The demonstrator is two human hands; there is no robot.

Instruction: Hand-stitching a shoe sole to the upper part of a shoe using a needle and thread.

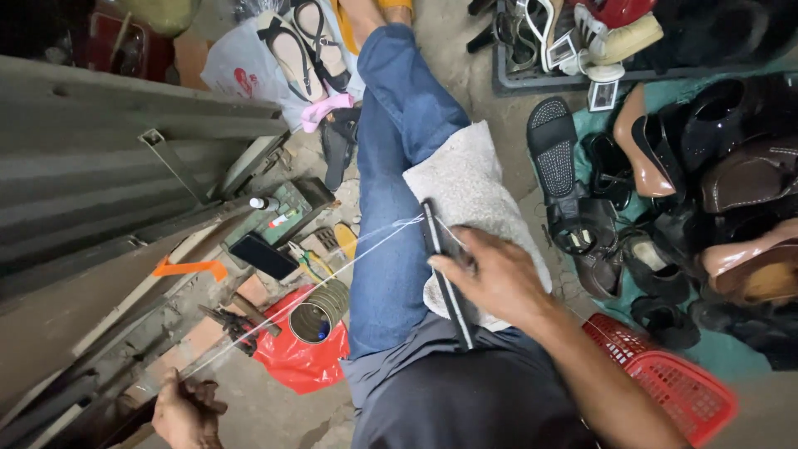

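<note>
white thread (332, 268) taut near-left to far-right, fisted left hand (187, 411) pulling, right hand (490, 278) pinning black strap (445, 278).

Your right hand (490, 278) presses the dark sole (446, 274) on the towel (474, 179); your left hand (187, 411) pulls the white thread (332, 270) taut

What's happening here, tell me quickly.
A person sits with a pale towel over one knee. The right hand presses a thin dark piece, perhaps a strap or sole edge, onto the towel. The left hand is out to the side, pulling a white thread taut from that piece. A tin can on a red bag, a phone and hand tools lie on the floor to the left; many shoes and a red basket sit on the right.
</note>
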